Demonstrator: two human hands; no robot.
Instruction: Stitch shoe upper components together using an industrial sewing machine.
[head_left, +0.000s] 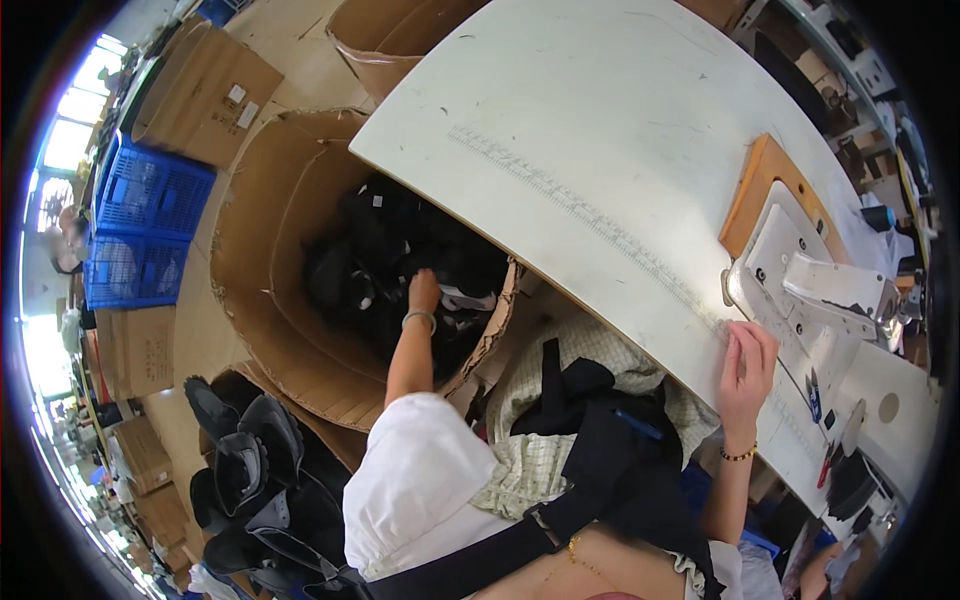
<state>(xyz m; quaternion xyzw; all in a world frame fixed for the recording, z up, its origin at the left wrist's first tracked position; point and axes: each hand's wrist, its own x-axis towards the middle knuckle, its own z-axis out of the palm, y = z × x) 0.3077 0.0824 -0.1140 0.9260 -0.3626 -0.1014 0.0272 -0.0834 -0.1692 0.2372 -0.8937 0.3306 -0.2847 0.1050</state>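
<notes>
My left hand (424,291) reaches down into a large open cardboard box (247,240), its fingers curled in among a heap of black pieces (375,235) with small white tags. What the fingers hold, if anything, is hidden. A grey-and-white piece (466,299) lies right beside that hand. On the right, my right hand (748,365) rests at the near edge of a white worktable (560,110), fingers stretched out and nothing in them. A printed ruler scale (590,225) runs along the tabletop toward it. Beyond that hand stands a white sewing machine (800,280).
Black shoe uppers (245,460) fill another box at lower left. Blue crates (150,220) and a closed carton (205,95) stand at far left. Blue-handled thread snips (814,398) lie beside the machine. A wooden board (757,195) adjoins it. Another box (385,55) stands behind the table.
</notes>
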